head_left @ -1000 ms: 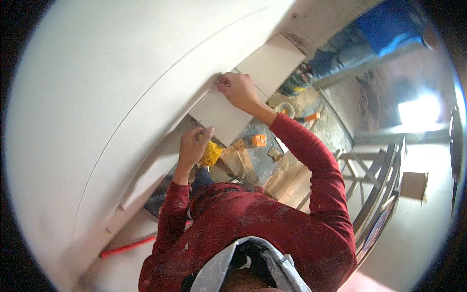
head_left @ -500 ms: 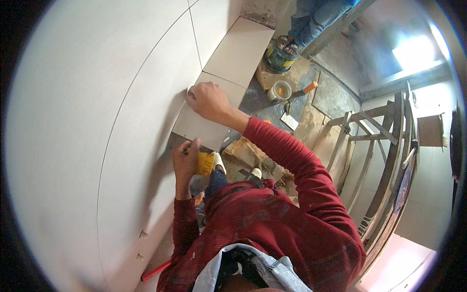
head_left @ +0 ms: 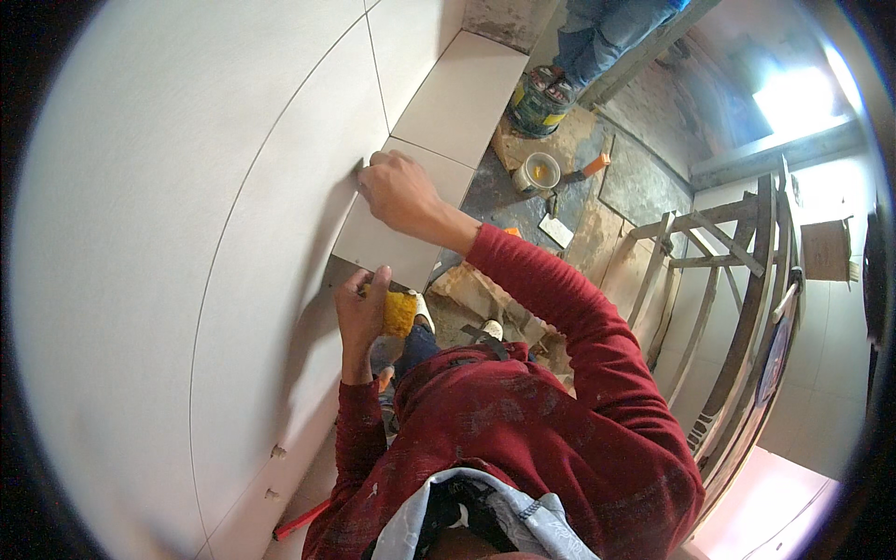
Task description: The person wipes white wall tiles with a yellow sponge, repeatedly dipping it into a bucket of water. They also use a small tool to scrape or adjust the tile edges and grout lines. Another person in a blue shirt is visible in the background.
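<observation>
Left fingers (head_left: pixel 353 285): round sponge (head_left: pixel 399 314) beside near tile (head_left: pixel 387 254)
Right fingers (head_left: pixel 370 179): together, over it
Far tile (head_left: pixel 459 98): laid, I judge; rest unclear

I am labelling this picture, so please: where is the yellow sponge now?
In the head view, the yellow sponge is just left of centre, held in the left hand, below the pale tile's lower edge.

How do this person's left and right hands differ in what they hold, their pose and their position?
The left hand holds a yellow sponge; the right hand has none, and whether it pinches something small is unclear.
The left hand's thumb sticks out, while the right hand's fingers curl in.
The left hand is at the white tile's near end; the right hand is over it, beside the wall.
Both are bare.
</observation>
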Motion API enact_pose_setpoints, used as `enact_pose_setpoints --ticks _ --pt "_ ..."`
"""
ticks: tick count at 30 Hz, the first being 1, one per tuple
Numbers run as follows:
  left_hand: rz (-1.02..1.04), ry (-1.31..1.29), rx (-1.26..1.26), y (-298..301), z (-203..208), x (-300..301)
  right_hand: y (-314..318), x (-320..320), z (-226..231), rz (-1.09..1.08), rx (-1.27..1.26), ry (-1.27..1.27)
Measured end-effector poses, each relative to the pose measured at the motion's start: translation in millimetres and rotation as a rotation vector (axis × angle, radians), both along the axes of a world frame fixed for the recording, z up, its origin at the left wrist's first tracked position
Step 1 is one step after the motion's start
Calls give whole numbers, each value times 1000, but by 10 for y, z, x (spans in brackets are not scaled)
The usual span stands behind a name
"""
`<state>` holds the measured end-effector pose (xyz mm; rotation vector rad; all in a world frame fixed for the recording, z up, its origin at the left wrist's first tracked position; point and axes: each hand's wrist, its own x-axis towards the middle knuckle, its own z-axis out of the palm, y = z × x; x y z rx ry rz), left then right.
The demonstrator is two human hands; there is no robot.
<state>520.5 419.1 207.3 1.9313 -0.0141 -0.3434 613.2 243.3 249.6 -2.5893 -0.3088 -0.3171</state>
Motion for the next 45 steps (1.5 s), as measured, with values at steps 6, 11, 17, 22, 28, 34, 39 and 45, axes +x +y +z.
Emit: enact_pose_setpoints --ticks 6,11,17,22,28,34,39,45 --pt "-2 -2 -24 -10 47 -13 10 -39 60 54 -86 0" --pt "-14 6 -26 -12 76 -7 20 -65 79 70 -170 -22" --pt "-13 -4 43 -8 121 -10 -1 -92 68 19 -122 -39" --pt "-5 73 -1 60 142 -26 -28 -124 25 -24 87 51" --pt "0 111 -31 213 71 -61 -269 -181 165 -175 216 122" --pt "-36 99 -84 327 80 -69 -375 -280 222 -268 353 35" --pt "-38 62 -43 249 110 -12 -79 -286 74 -75 119 -136" --pt "23 20 -99 195 47 71 99 -179 -9 -60 -75 -64"
